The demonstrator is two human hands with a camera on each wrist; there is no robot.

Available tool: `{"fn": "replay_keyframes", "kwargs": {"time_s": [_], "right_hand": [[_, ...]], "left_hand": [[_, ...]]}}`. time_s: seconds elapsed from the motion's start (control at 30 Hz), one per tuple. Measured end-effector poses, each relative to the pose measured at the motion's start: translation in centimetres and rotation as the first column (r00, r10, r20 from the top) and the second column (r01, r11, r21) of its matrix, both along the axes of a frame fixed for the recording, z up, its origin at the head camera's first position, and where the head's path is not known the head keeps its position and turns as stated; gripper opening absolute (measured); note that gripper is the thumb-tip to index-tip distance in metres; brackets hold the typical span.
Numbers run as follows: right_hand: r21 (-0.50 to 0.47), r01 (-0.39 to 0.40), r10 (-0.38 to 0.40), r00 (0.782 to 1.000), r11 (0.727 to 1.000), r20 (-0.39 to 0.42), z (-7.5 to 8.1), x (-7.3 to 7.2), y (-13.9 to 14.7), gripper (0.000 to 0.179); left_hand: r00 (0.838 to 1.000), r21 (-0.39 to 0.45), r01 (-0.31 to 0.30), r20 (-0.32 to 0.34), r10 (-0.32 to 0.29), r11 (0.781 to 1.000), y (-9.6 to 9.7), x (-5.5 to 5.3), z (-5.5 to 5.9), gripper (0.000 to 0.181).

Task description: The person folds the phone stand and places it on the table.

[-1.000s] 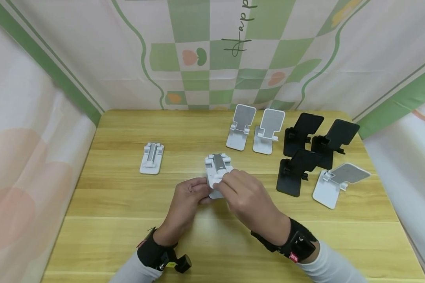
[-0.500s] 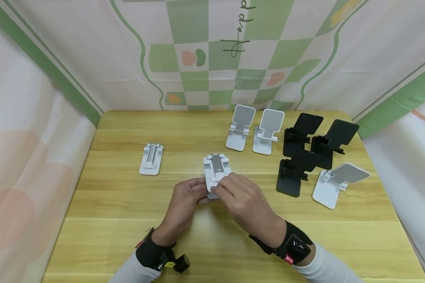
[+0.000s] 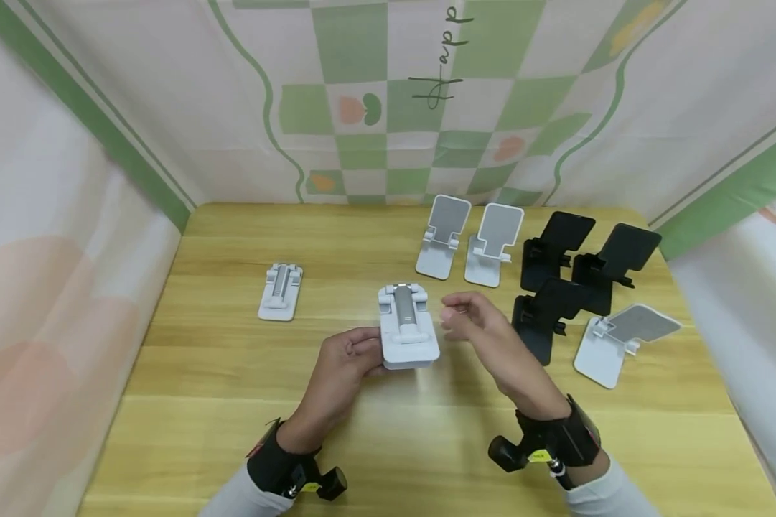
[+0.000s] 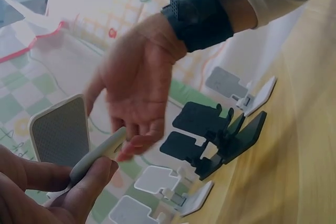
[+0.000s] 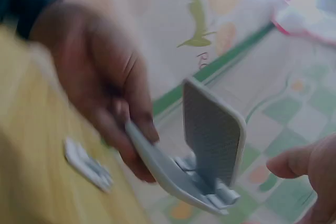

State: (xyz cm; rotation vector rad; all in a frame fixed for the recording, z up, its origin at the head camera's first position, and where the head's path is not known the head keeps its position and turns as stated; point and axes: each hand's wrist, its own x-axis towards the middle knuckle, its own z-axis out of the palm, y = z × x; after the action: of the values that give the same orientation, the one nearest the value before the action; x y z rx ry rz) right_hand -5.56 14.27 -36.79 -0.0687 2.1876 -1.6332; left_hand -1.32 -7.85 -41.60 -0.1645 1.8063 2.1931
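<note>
My left hand (image 3: 341, 370) holds a white phone stand (image 3: 410, 348) by its side, above the table. In the right wrist view its grey-padded plate (image 5: 212, 129) stands out at an angle from the base (image 5: 168, 174), which my left thumb and fingers pinch. My right hand (image 3: 487, 341) hovers just to the right of the stand, apart from it in the head view, fingers loosely bent and holding nothing. Another white phone stand (image 3: 281, 292) lies folded flat on the table to the left.
Two unfolded white stands (image 3: 437, 255) (image 3: 484, 269) are at the back. Several black stands (image 3: 539, 262) cluster to their right, with one more white stand (image 3: 599, 359) in front. The wooden table (image 3: 220, 402) ends at a patterned curtain (image 3: 232, 129).
My right hand has let go of the phone stand's lower edge and moved off to the right, turning at the wrist. The left hand keeps its grip, and the stand has shifted slightly right.
</note>
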Motion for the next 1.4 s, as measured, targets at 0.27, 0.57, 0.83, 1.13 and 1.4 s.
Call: {"fn": "replay_keyframes", "kwargs": {"time_s": [0.27, 0.57, 0.83, 1.13, 1.4], "right_hand": [[-0.244, -0.066, 0.132, 0.954, 0.968, 0.267, -1.2, 0.0, 0.2, 0.06], [-0.281, -0.054, 0.134, 0.952, 0.958, 0.274, -1.6, -0.1, 0.7, 0.051], [-0.289, -0.051, 0.134, 0.952, 0.956, 0.275, -1.7, -0.1, 0.7, 0.05], [-0.287, -0.049, 0.129, 0.955, 0.957, 0.268, -1.7, 0.0, 0.6, 0.052], [-0.308, -0.05, 0.136, 0.955, 0.95, 0.265, -2.2, 0.0, 0.6, 0.051]], "left_hand": [[1.0, 0.009, -0.008, -0.004, 0.008, 1.0, 0.2, 0.5, 0.0, 0.032], [0.997, 0.024, 0.067, 0.048, -0.068, 0.997, 0.2, 0.0, 0.2, 0.033], [0.989, 0.148, 0.099, 0.097, -0.114, 0.984, -0.3, -0.3, 1.2, 0.051], [0.986, 0.106, 0.11, 0.118, -0.122, 0.988, -0.3, -0.4, 1.3, 0.046], [0.987, 0.089, 0.107, 0.113, -0.117, 0.99, -0.2, -0.5, 1.1, 0.044]]}}
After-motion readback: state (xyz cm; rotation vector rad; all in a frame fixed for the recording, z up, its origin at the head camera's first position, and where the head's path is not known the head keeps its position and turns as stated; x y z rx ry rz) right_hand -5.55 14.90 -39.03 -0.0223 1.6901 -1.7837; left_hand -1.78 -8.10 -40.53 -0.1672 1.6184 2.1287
